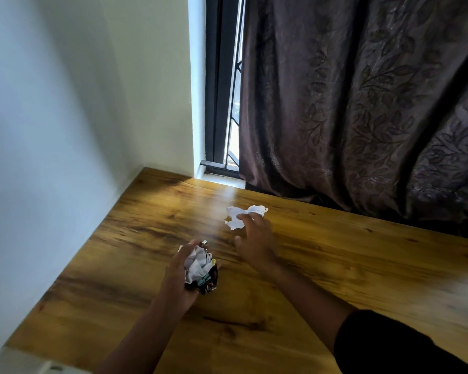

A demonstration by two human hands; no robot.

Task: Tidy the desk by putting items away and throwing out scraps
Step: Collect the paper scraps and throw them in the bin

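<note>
A crumpled white paper scrap (235,218) lies on the wooden desk (335,260) near the window. My right hand (254,238) reaches over it, fingertips touching its near edge, fingers loosely spread. My left hand (177,276) hovers closer to me and grips a bundle of scraps (200,268): crumpled white paper with dark, shiny wrapper pieces under it.
A white wall (52,157) borders the desk on the left. A dark patterned curtain (362,103) hangs along the desk's far edge, beside a narrow strip of window (229,103). A pale object (49,368) shows at the bottom left corner.
</note>
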